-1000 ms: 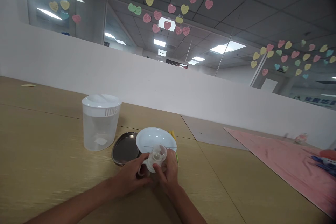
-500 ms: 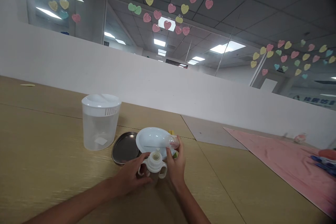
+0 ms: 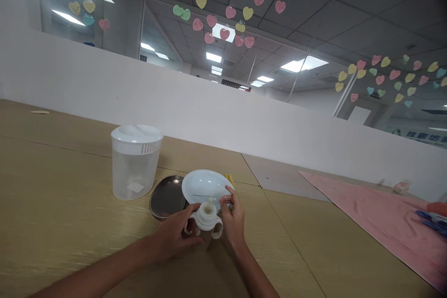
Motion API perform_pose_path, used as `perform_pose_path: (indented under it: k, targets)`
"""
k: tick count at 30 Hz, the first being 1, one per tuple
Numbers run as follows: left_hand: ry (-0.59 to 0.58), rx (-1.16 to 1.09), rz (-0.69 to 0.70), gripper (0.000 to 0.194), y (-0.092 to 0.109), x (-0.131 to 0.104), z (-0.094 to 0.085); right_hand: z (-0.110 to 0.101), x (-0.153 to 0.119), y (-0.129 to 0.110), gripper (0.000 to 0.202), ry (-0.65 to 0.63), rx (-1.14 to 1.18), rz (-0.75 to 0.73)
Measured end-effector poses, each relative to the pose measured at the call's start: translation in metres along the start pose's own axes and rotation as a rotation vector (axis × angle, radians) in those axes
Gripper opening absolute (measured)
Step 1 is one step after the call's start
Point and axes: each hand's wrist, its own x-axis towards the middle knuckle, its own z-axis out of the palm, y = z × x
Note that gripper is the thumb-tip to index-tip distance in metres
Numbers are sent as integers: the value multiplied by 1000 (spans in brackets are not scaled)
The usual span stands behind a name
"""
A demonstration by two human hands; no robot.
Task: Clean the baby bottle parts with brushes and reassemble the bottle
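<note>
My left hand (image 3: 176, 230) is wrapped round a clear baby bottle with a white collar (image 3: 206, 219), a pale teat on top and a white handle on each side. The bottle is upright, near the front of the white oval bowl (image 3: 200, 180). Just right of the bottle, my right hand (image 3: 234, 221) has its thumb and fingers curled together at the bowl's right rim. They seem to pinch the clear bottle cap, which barely shows against the bowl and fingers. Left of the bowl lies a dark metal tray (image 3: 168, 198).
A clear bucket with a white lid (image 3: 137, 163) stands at the left of the brown table (image 3: 70, 214). Yellow sticks (image 3: 229, 179) show behind the bowl. A pink cloth (image 3: 377, 209) with blue-handled things (image 3: 431, 221) lies at the right. A white partition (image 3: 195, 102) borders the back.
The fingers of my right hand have turned and curled lower, and the clear cap that stood out over the bowl is now hardly visible. My left hand and the bottle stay in place.
</note>
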Motion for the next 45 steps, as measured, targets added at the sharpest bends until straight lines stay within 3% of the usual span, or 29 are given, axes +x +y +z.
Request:
perform_pose_path:
  k: [7, 19, 26, 35, 39, 45]
  targets:
    - [-1, 6, 9, 65, 0, 0, -1, -1, 0, 1, 38, -82, 9, 34]
    - [3, 11, 17, 65, 2, 0, -1, -1, 1, -3, 43, -82, -25, 108]
    - [-3, 19, 19, 64, 2, -1, -2, -2, -1, -8, 37, -56, 11, 2]
    - [14, 20, -4, 65, 7, -1, -2, -4, -11, -20, 30, -336, -98, -419]
    - [34, -11, 21, 60, 10, -3, -3, -1, -12, -18, 38, -335, -118, -445]
    - [57, -12, 49, 61, 6, -3, -1, -3, -10, -23, 28, -339, -126, -449]
